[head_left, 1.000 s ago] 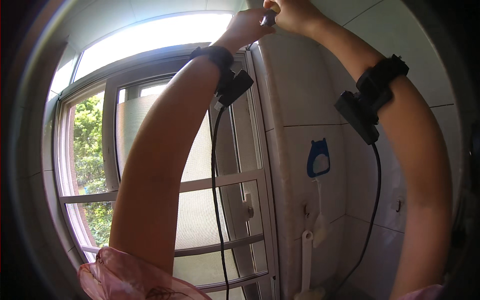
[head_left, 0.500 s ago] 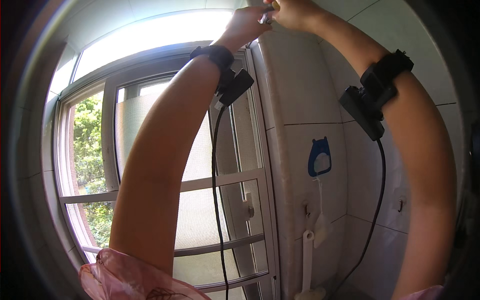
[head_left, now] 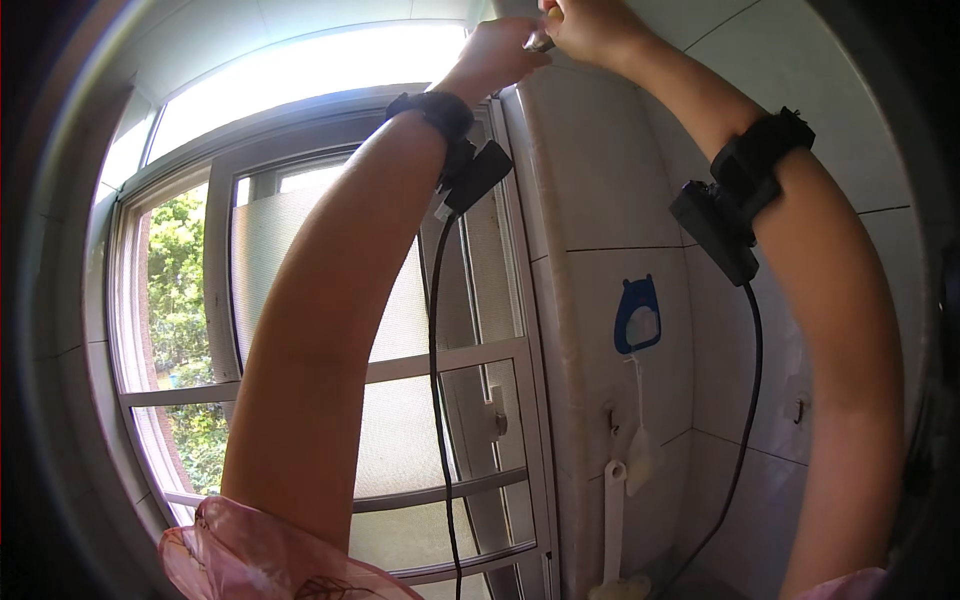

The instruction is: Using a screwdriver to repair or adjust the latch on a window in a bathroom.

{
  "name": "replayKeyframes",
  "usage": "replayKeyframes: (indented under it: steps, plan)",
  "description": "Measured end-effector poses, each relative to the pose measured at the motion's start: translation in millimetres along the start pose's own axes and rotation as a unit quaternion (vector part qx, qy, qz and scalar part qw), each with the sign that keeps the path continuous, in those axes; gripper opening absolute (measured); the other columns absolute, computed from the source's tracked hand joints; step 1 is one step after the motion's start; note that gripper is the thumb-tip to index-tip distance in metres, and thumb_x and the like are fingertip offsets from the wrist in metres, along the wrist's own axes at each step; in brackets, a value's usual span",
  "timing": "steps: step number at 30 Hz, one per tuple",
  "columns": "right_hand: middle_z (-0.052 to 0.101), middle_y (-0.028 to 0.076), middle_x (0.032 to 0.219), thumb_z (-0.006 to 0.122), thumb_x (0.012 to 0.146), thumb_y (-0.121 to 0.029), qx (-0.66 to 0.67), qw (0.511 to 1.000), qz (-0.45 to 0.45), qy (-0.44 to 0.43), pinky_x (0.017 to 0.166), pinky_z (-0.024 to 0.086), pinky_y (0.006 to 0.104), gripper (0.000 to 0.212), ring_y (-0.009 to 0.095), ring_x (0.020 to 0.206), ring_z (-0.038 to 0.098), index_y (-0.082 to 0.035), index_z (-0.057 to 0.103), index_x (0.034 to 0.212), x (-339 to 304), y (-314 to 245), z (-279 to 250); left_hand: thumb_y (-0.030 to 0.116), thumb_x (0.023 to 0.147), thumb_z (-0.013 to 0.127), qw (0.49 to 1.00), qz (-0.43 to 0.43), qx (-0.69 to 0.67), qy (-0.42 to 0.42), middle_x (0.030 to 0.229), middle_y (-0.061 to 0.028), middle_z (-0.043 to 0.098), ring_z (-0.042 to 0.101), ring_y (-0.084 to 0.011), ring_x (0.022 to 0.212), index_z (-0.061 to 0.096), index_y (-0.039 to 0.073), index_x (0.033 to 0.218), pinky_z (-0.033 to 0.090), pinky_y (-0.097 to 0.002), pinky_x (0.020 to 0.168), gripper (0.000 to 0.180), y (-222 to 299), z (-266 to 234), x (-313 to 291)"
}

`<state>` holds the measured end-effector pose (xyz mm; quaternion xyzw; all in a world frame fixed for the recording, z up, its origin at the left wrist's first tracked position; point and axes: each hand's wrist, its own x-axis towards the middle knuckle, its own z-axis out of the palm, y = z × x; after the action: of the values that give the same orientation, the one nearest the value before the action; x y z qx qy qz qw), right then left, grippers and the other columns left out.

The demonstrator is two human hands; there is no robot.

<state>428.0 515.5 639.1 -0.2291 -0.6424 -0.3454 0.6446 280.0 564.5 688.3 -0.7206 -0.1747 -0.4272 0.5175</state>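
Observation:
Both arms reach up to the top of the view, where my hands meet in front of the wall corner. My left hand [head_left: 497,52] is closed around a small shiny metal-looking piece [head_left: 540,42], most of it hidden by the fingers. From the other side my right hand [head_left: 590,28] pinches at the same spot, where a yellowish bit [head_left: 553,13] shows between its fingers. What kind of thing this is cannot be made out. Each forearm wears a black strap with a black box, and a cable hangs from each box.
A sliding window [head_left: 440,370] with frosted panes fills the left, with greenery outside. On the tiled wall to the right are a blue bear-shaped holder [head_left: 637,315], a metal hook [head_left: 798,410] and a long white-handled item [head_left: 614,520] hanging from another hook.
My right forearm has shifted slightly left and my left hand slightly right and down. The hands remain together around the small piece, which now looks tilted.

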Motion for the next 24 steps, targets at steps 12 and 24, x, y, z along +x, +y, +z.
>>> replayKeyframes:
  steps: [12,24]
  plan:
    - [0.061,0.021,0.094,0.059,0.081,-0.015,-0.033,0.994,-0.101,-0.013,0.078,0.048,0.0381,0.027,0.032,0.091,0.06,0.001,0.051,0.101,-4.7,-2.9,6.1,0.017,0.075,0.068,0.999,-0.018,0.025,-0.029,0.09,-0.0066,0.065,0.065,-0.0124,0.072,0.06,0.006,0.101,0.051,-0.0253,0.062,0.029,0.1,-7.1,-0.8]
    - [0.062,0.021,0.093,0.063,0.078,-0.028,-0.1,0.988,-0.115,-0.022,0.078,0.048,0.0406,0.039,0.032,0.091,0.06,0.003,0.052,0.098,-0.6,2.9,5.2,0.028,0.072,0.068,0.999,0.033,0.036,0.013,0.087,-0.0106,0.062,0.06,-0.027,0.083,0.061,0.011,0.1,0.047,-0.0359,0.074,0.034,-14.6,5.3,0.4]
